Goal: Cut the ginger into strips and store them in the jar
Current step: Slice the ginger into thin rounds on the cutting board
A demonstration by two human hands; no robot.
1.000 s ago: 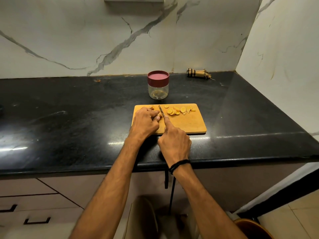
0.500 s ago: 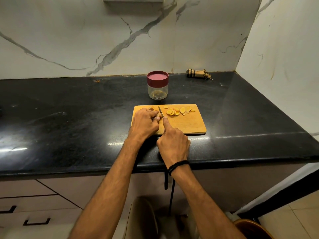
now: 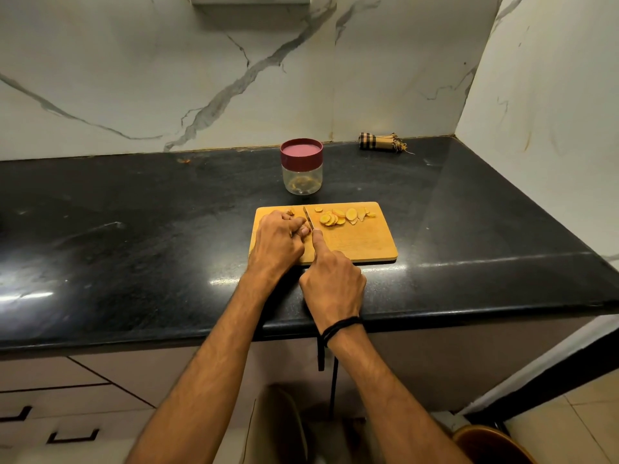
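The left hand (image 3: 278,242) curls over the uncut piece of ginger (image 3: 290,212) at the far left of the cutting board (image 3: 361,244) and pins it down; most of that piece is hidden under the fingers. The right hand (image 3: 333,283) grips the knife (image 3: 308,218), forefinger laid along the back of the blade, which stands just right of the left fingertips. That closeness is the main hazard: if the small stub rolls or the blade skids on it, the edge may catch a fingertip. The cut slices (image 3: 345,216) lie in a loose heap right of the blade, near the board's far edge, where a careless sweep could push them onto the black desk (image 3: 134,229). They look like rounds rather than strips, so more cutting seems due. The jar (image 3: 302,177) stands just beyond the board with its maroon lid (image 3: 301,151) on, and a hasty reach could tip it.
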